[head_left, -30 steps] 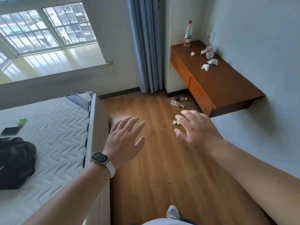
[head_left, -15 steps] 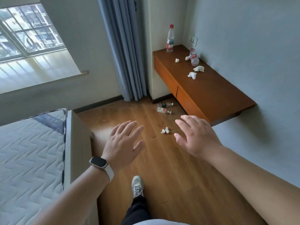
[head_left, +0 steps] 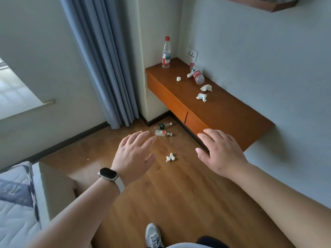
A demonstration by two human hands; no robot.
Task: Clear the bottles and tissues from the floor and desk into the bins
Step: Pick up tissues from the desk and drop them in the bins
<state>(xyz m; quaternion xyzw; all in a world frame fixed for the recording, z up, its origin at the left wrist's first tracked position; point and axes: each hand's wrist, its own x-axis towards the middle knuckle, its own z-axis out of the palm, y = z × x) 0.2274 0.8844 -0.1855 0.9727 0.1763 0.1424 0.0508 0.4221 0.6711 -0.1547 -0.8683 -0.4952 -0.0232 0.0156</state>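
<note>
My left hand and my right hand are stretched out in front of me, fingers straight, holding nothing. On the wooden floor ahead lie two small bottles, one with a dark label and one with a pale label, and a crumpled tissue lies between my hands. The wall-mounted wooden desk carries an upright bottle with a red cap, a bottle lying on its side and several crumpled tissues. No bin is in view.
A bed with a white mattress and its beige frame corner stands at the lower left. Grey-blue curtains hang beside a window sill. A wall socket sits above the desk. My white shoe is on the floor.
I have stepped closer to the desk and turned right; the bed and window have slid left. Both hands remain outstretched and hold nothing.
</note>
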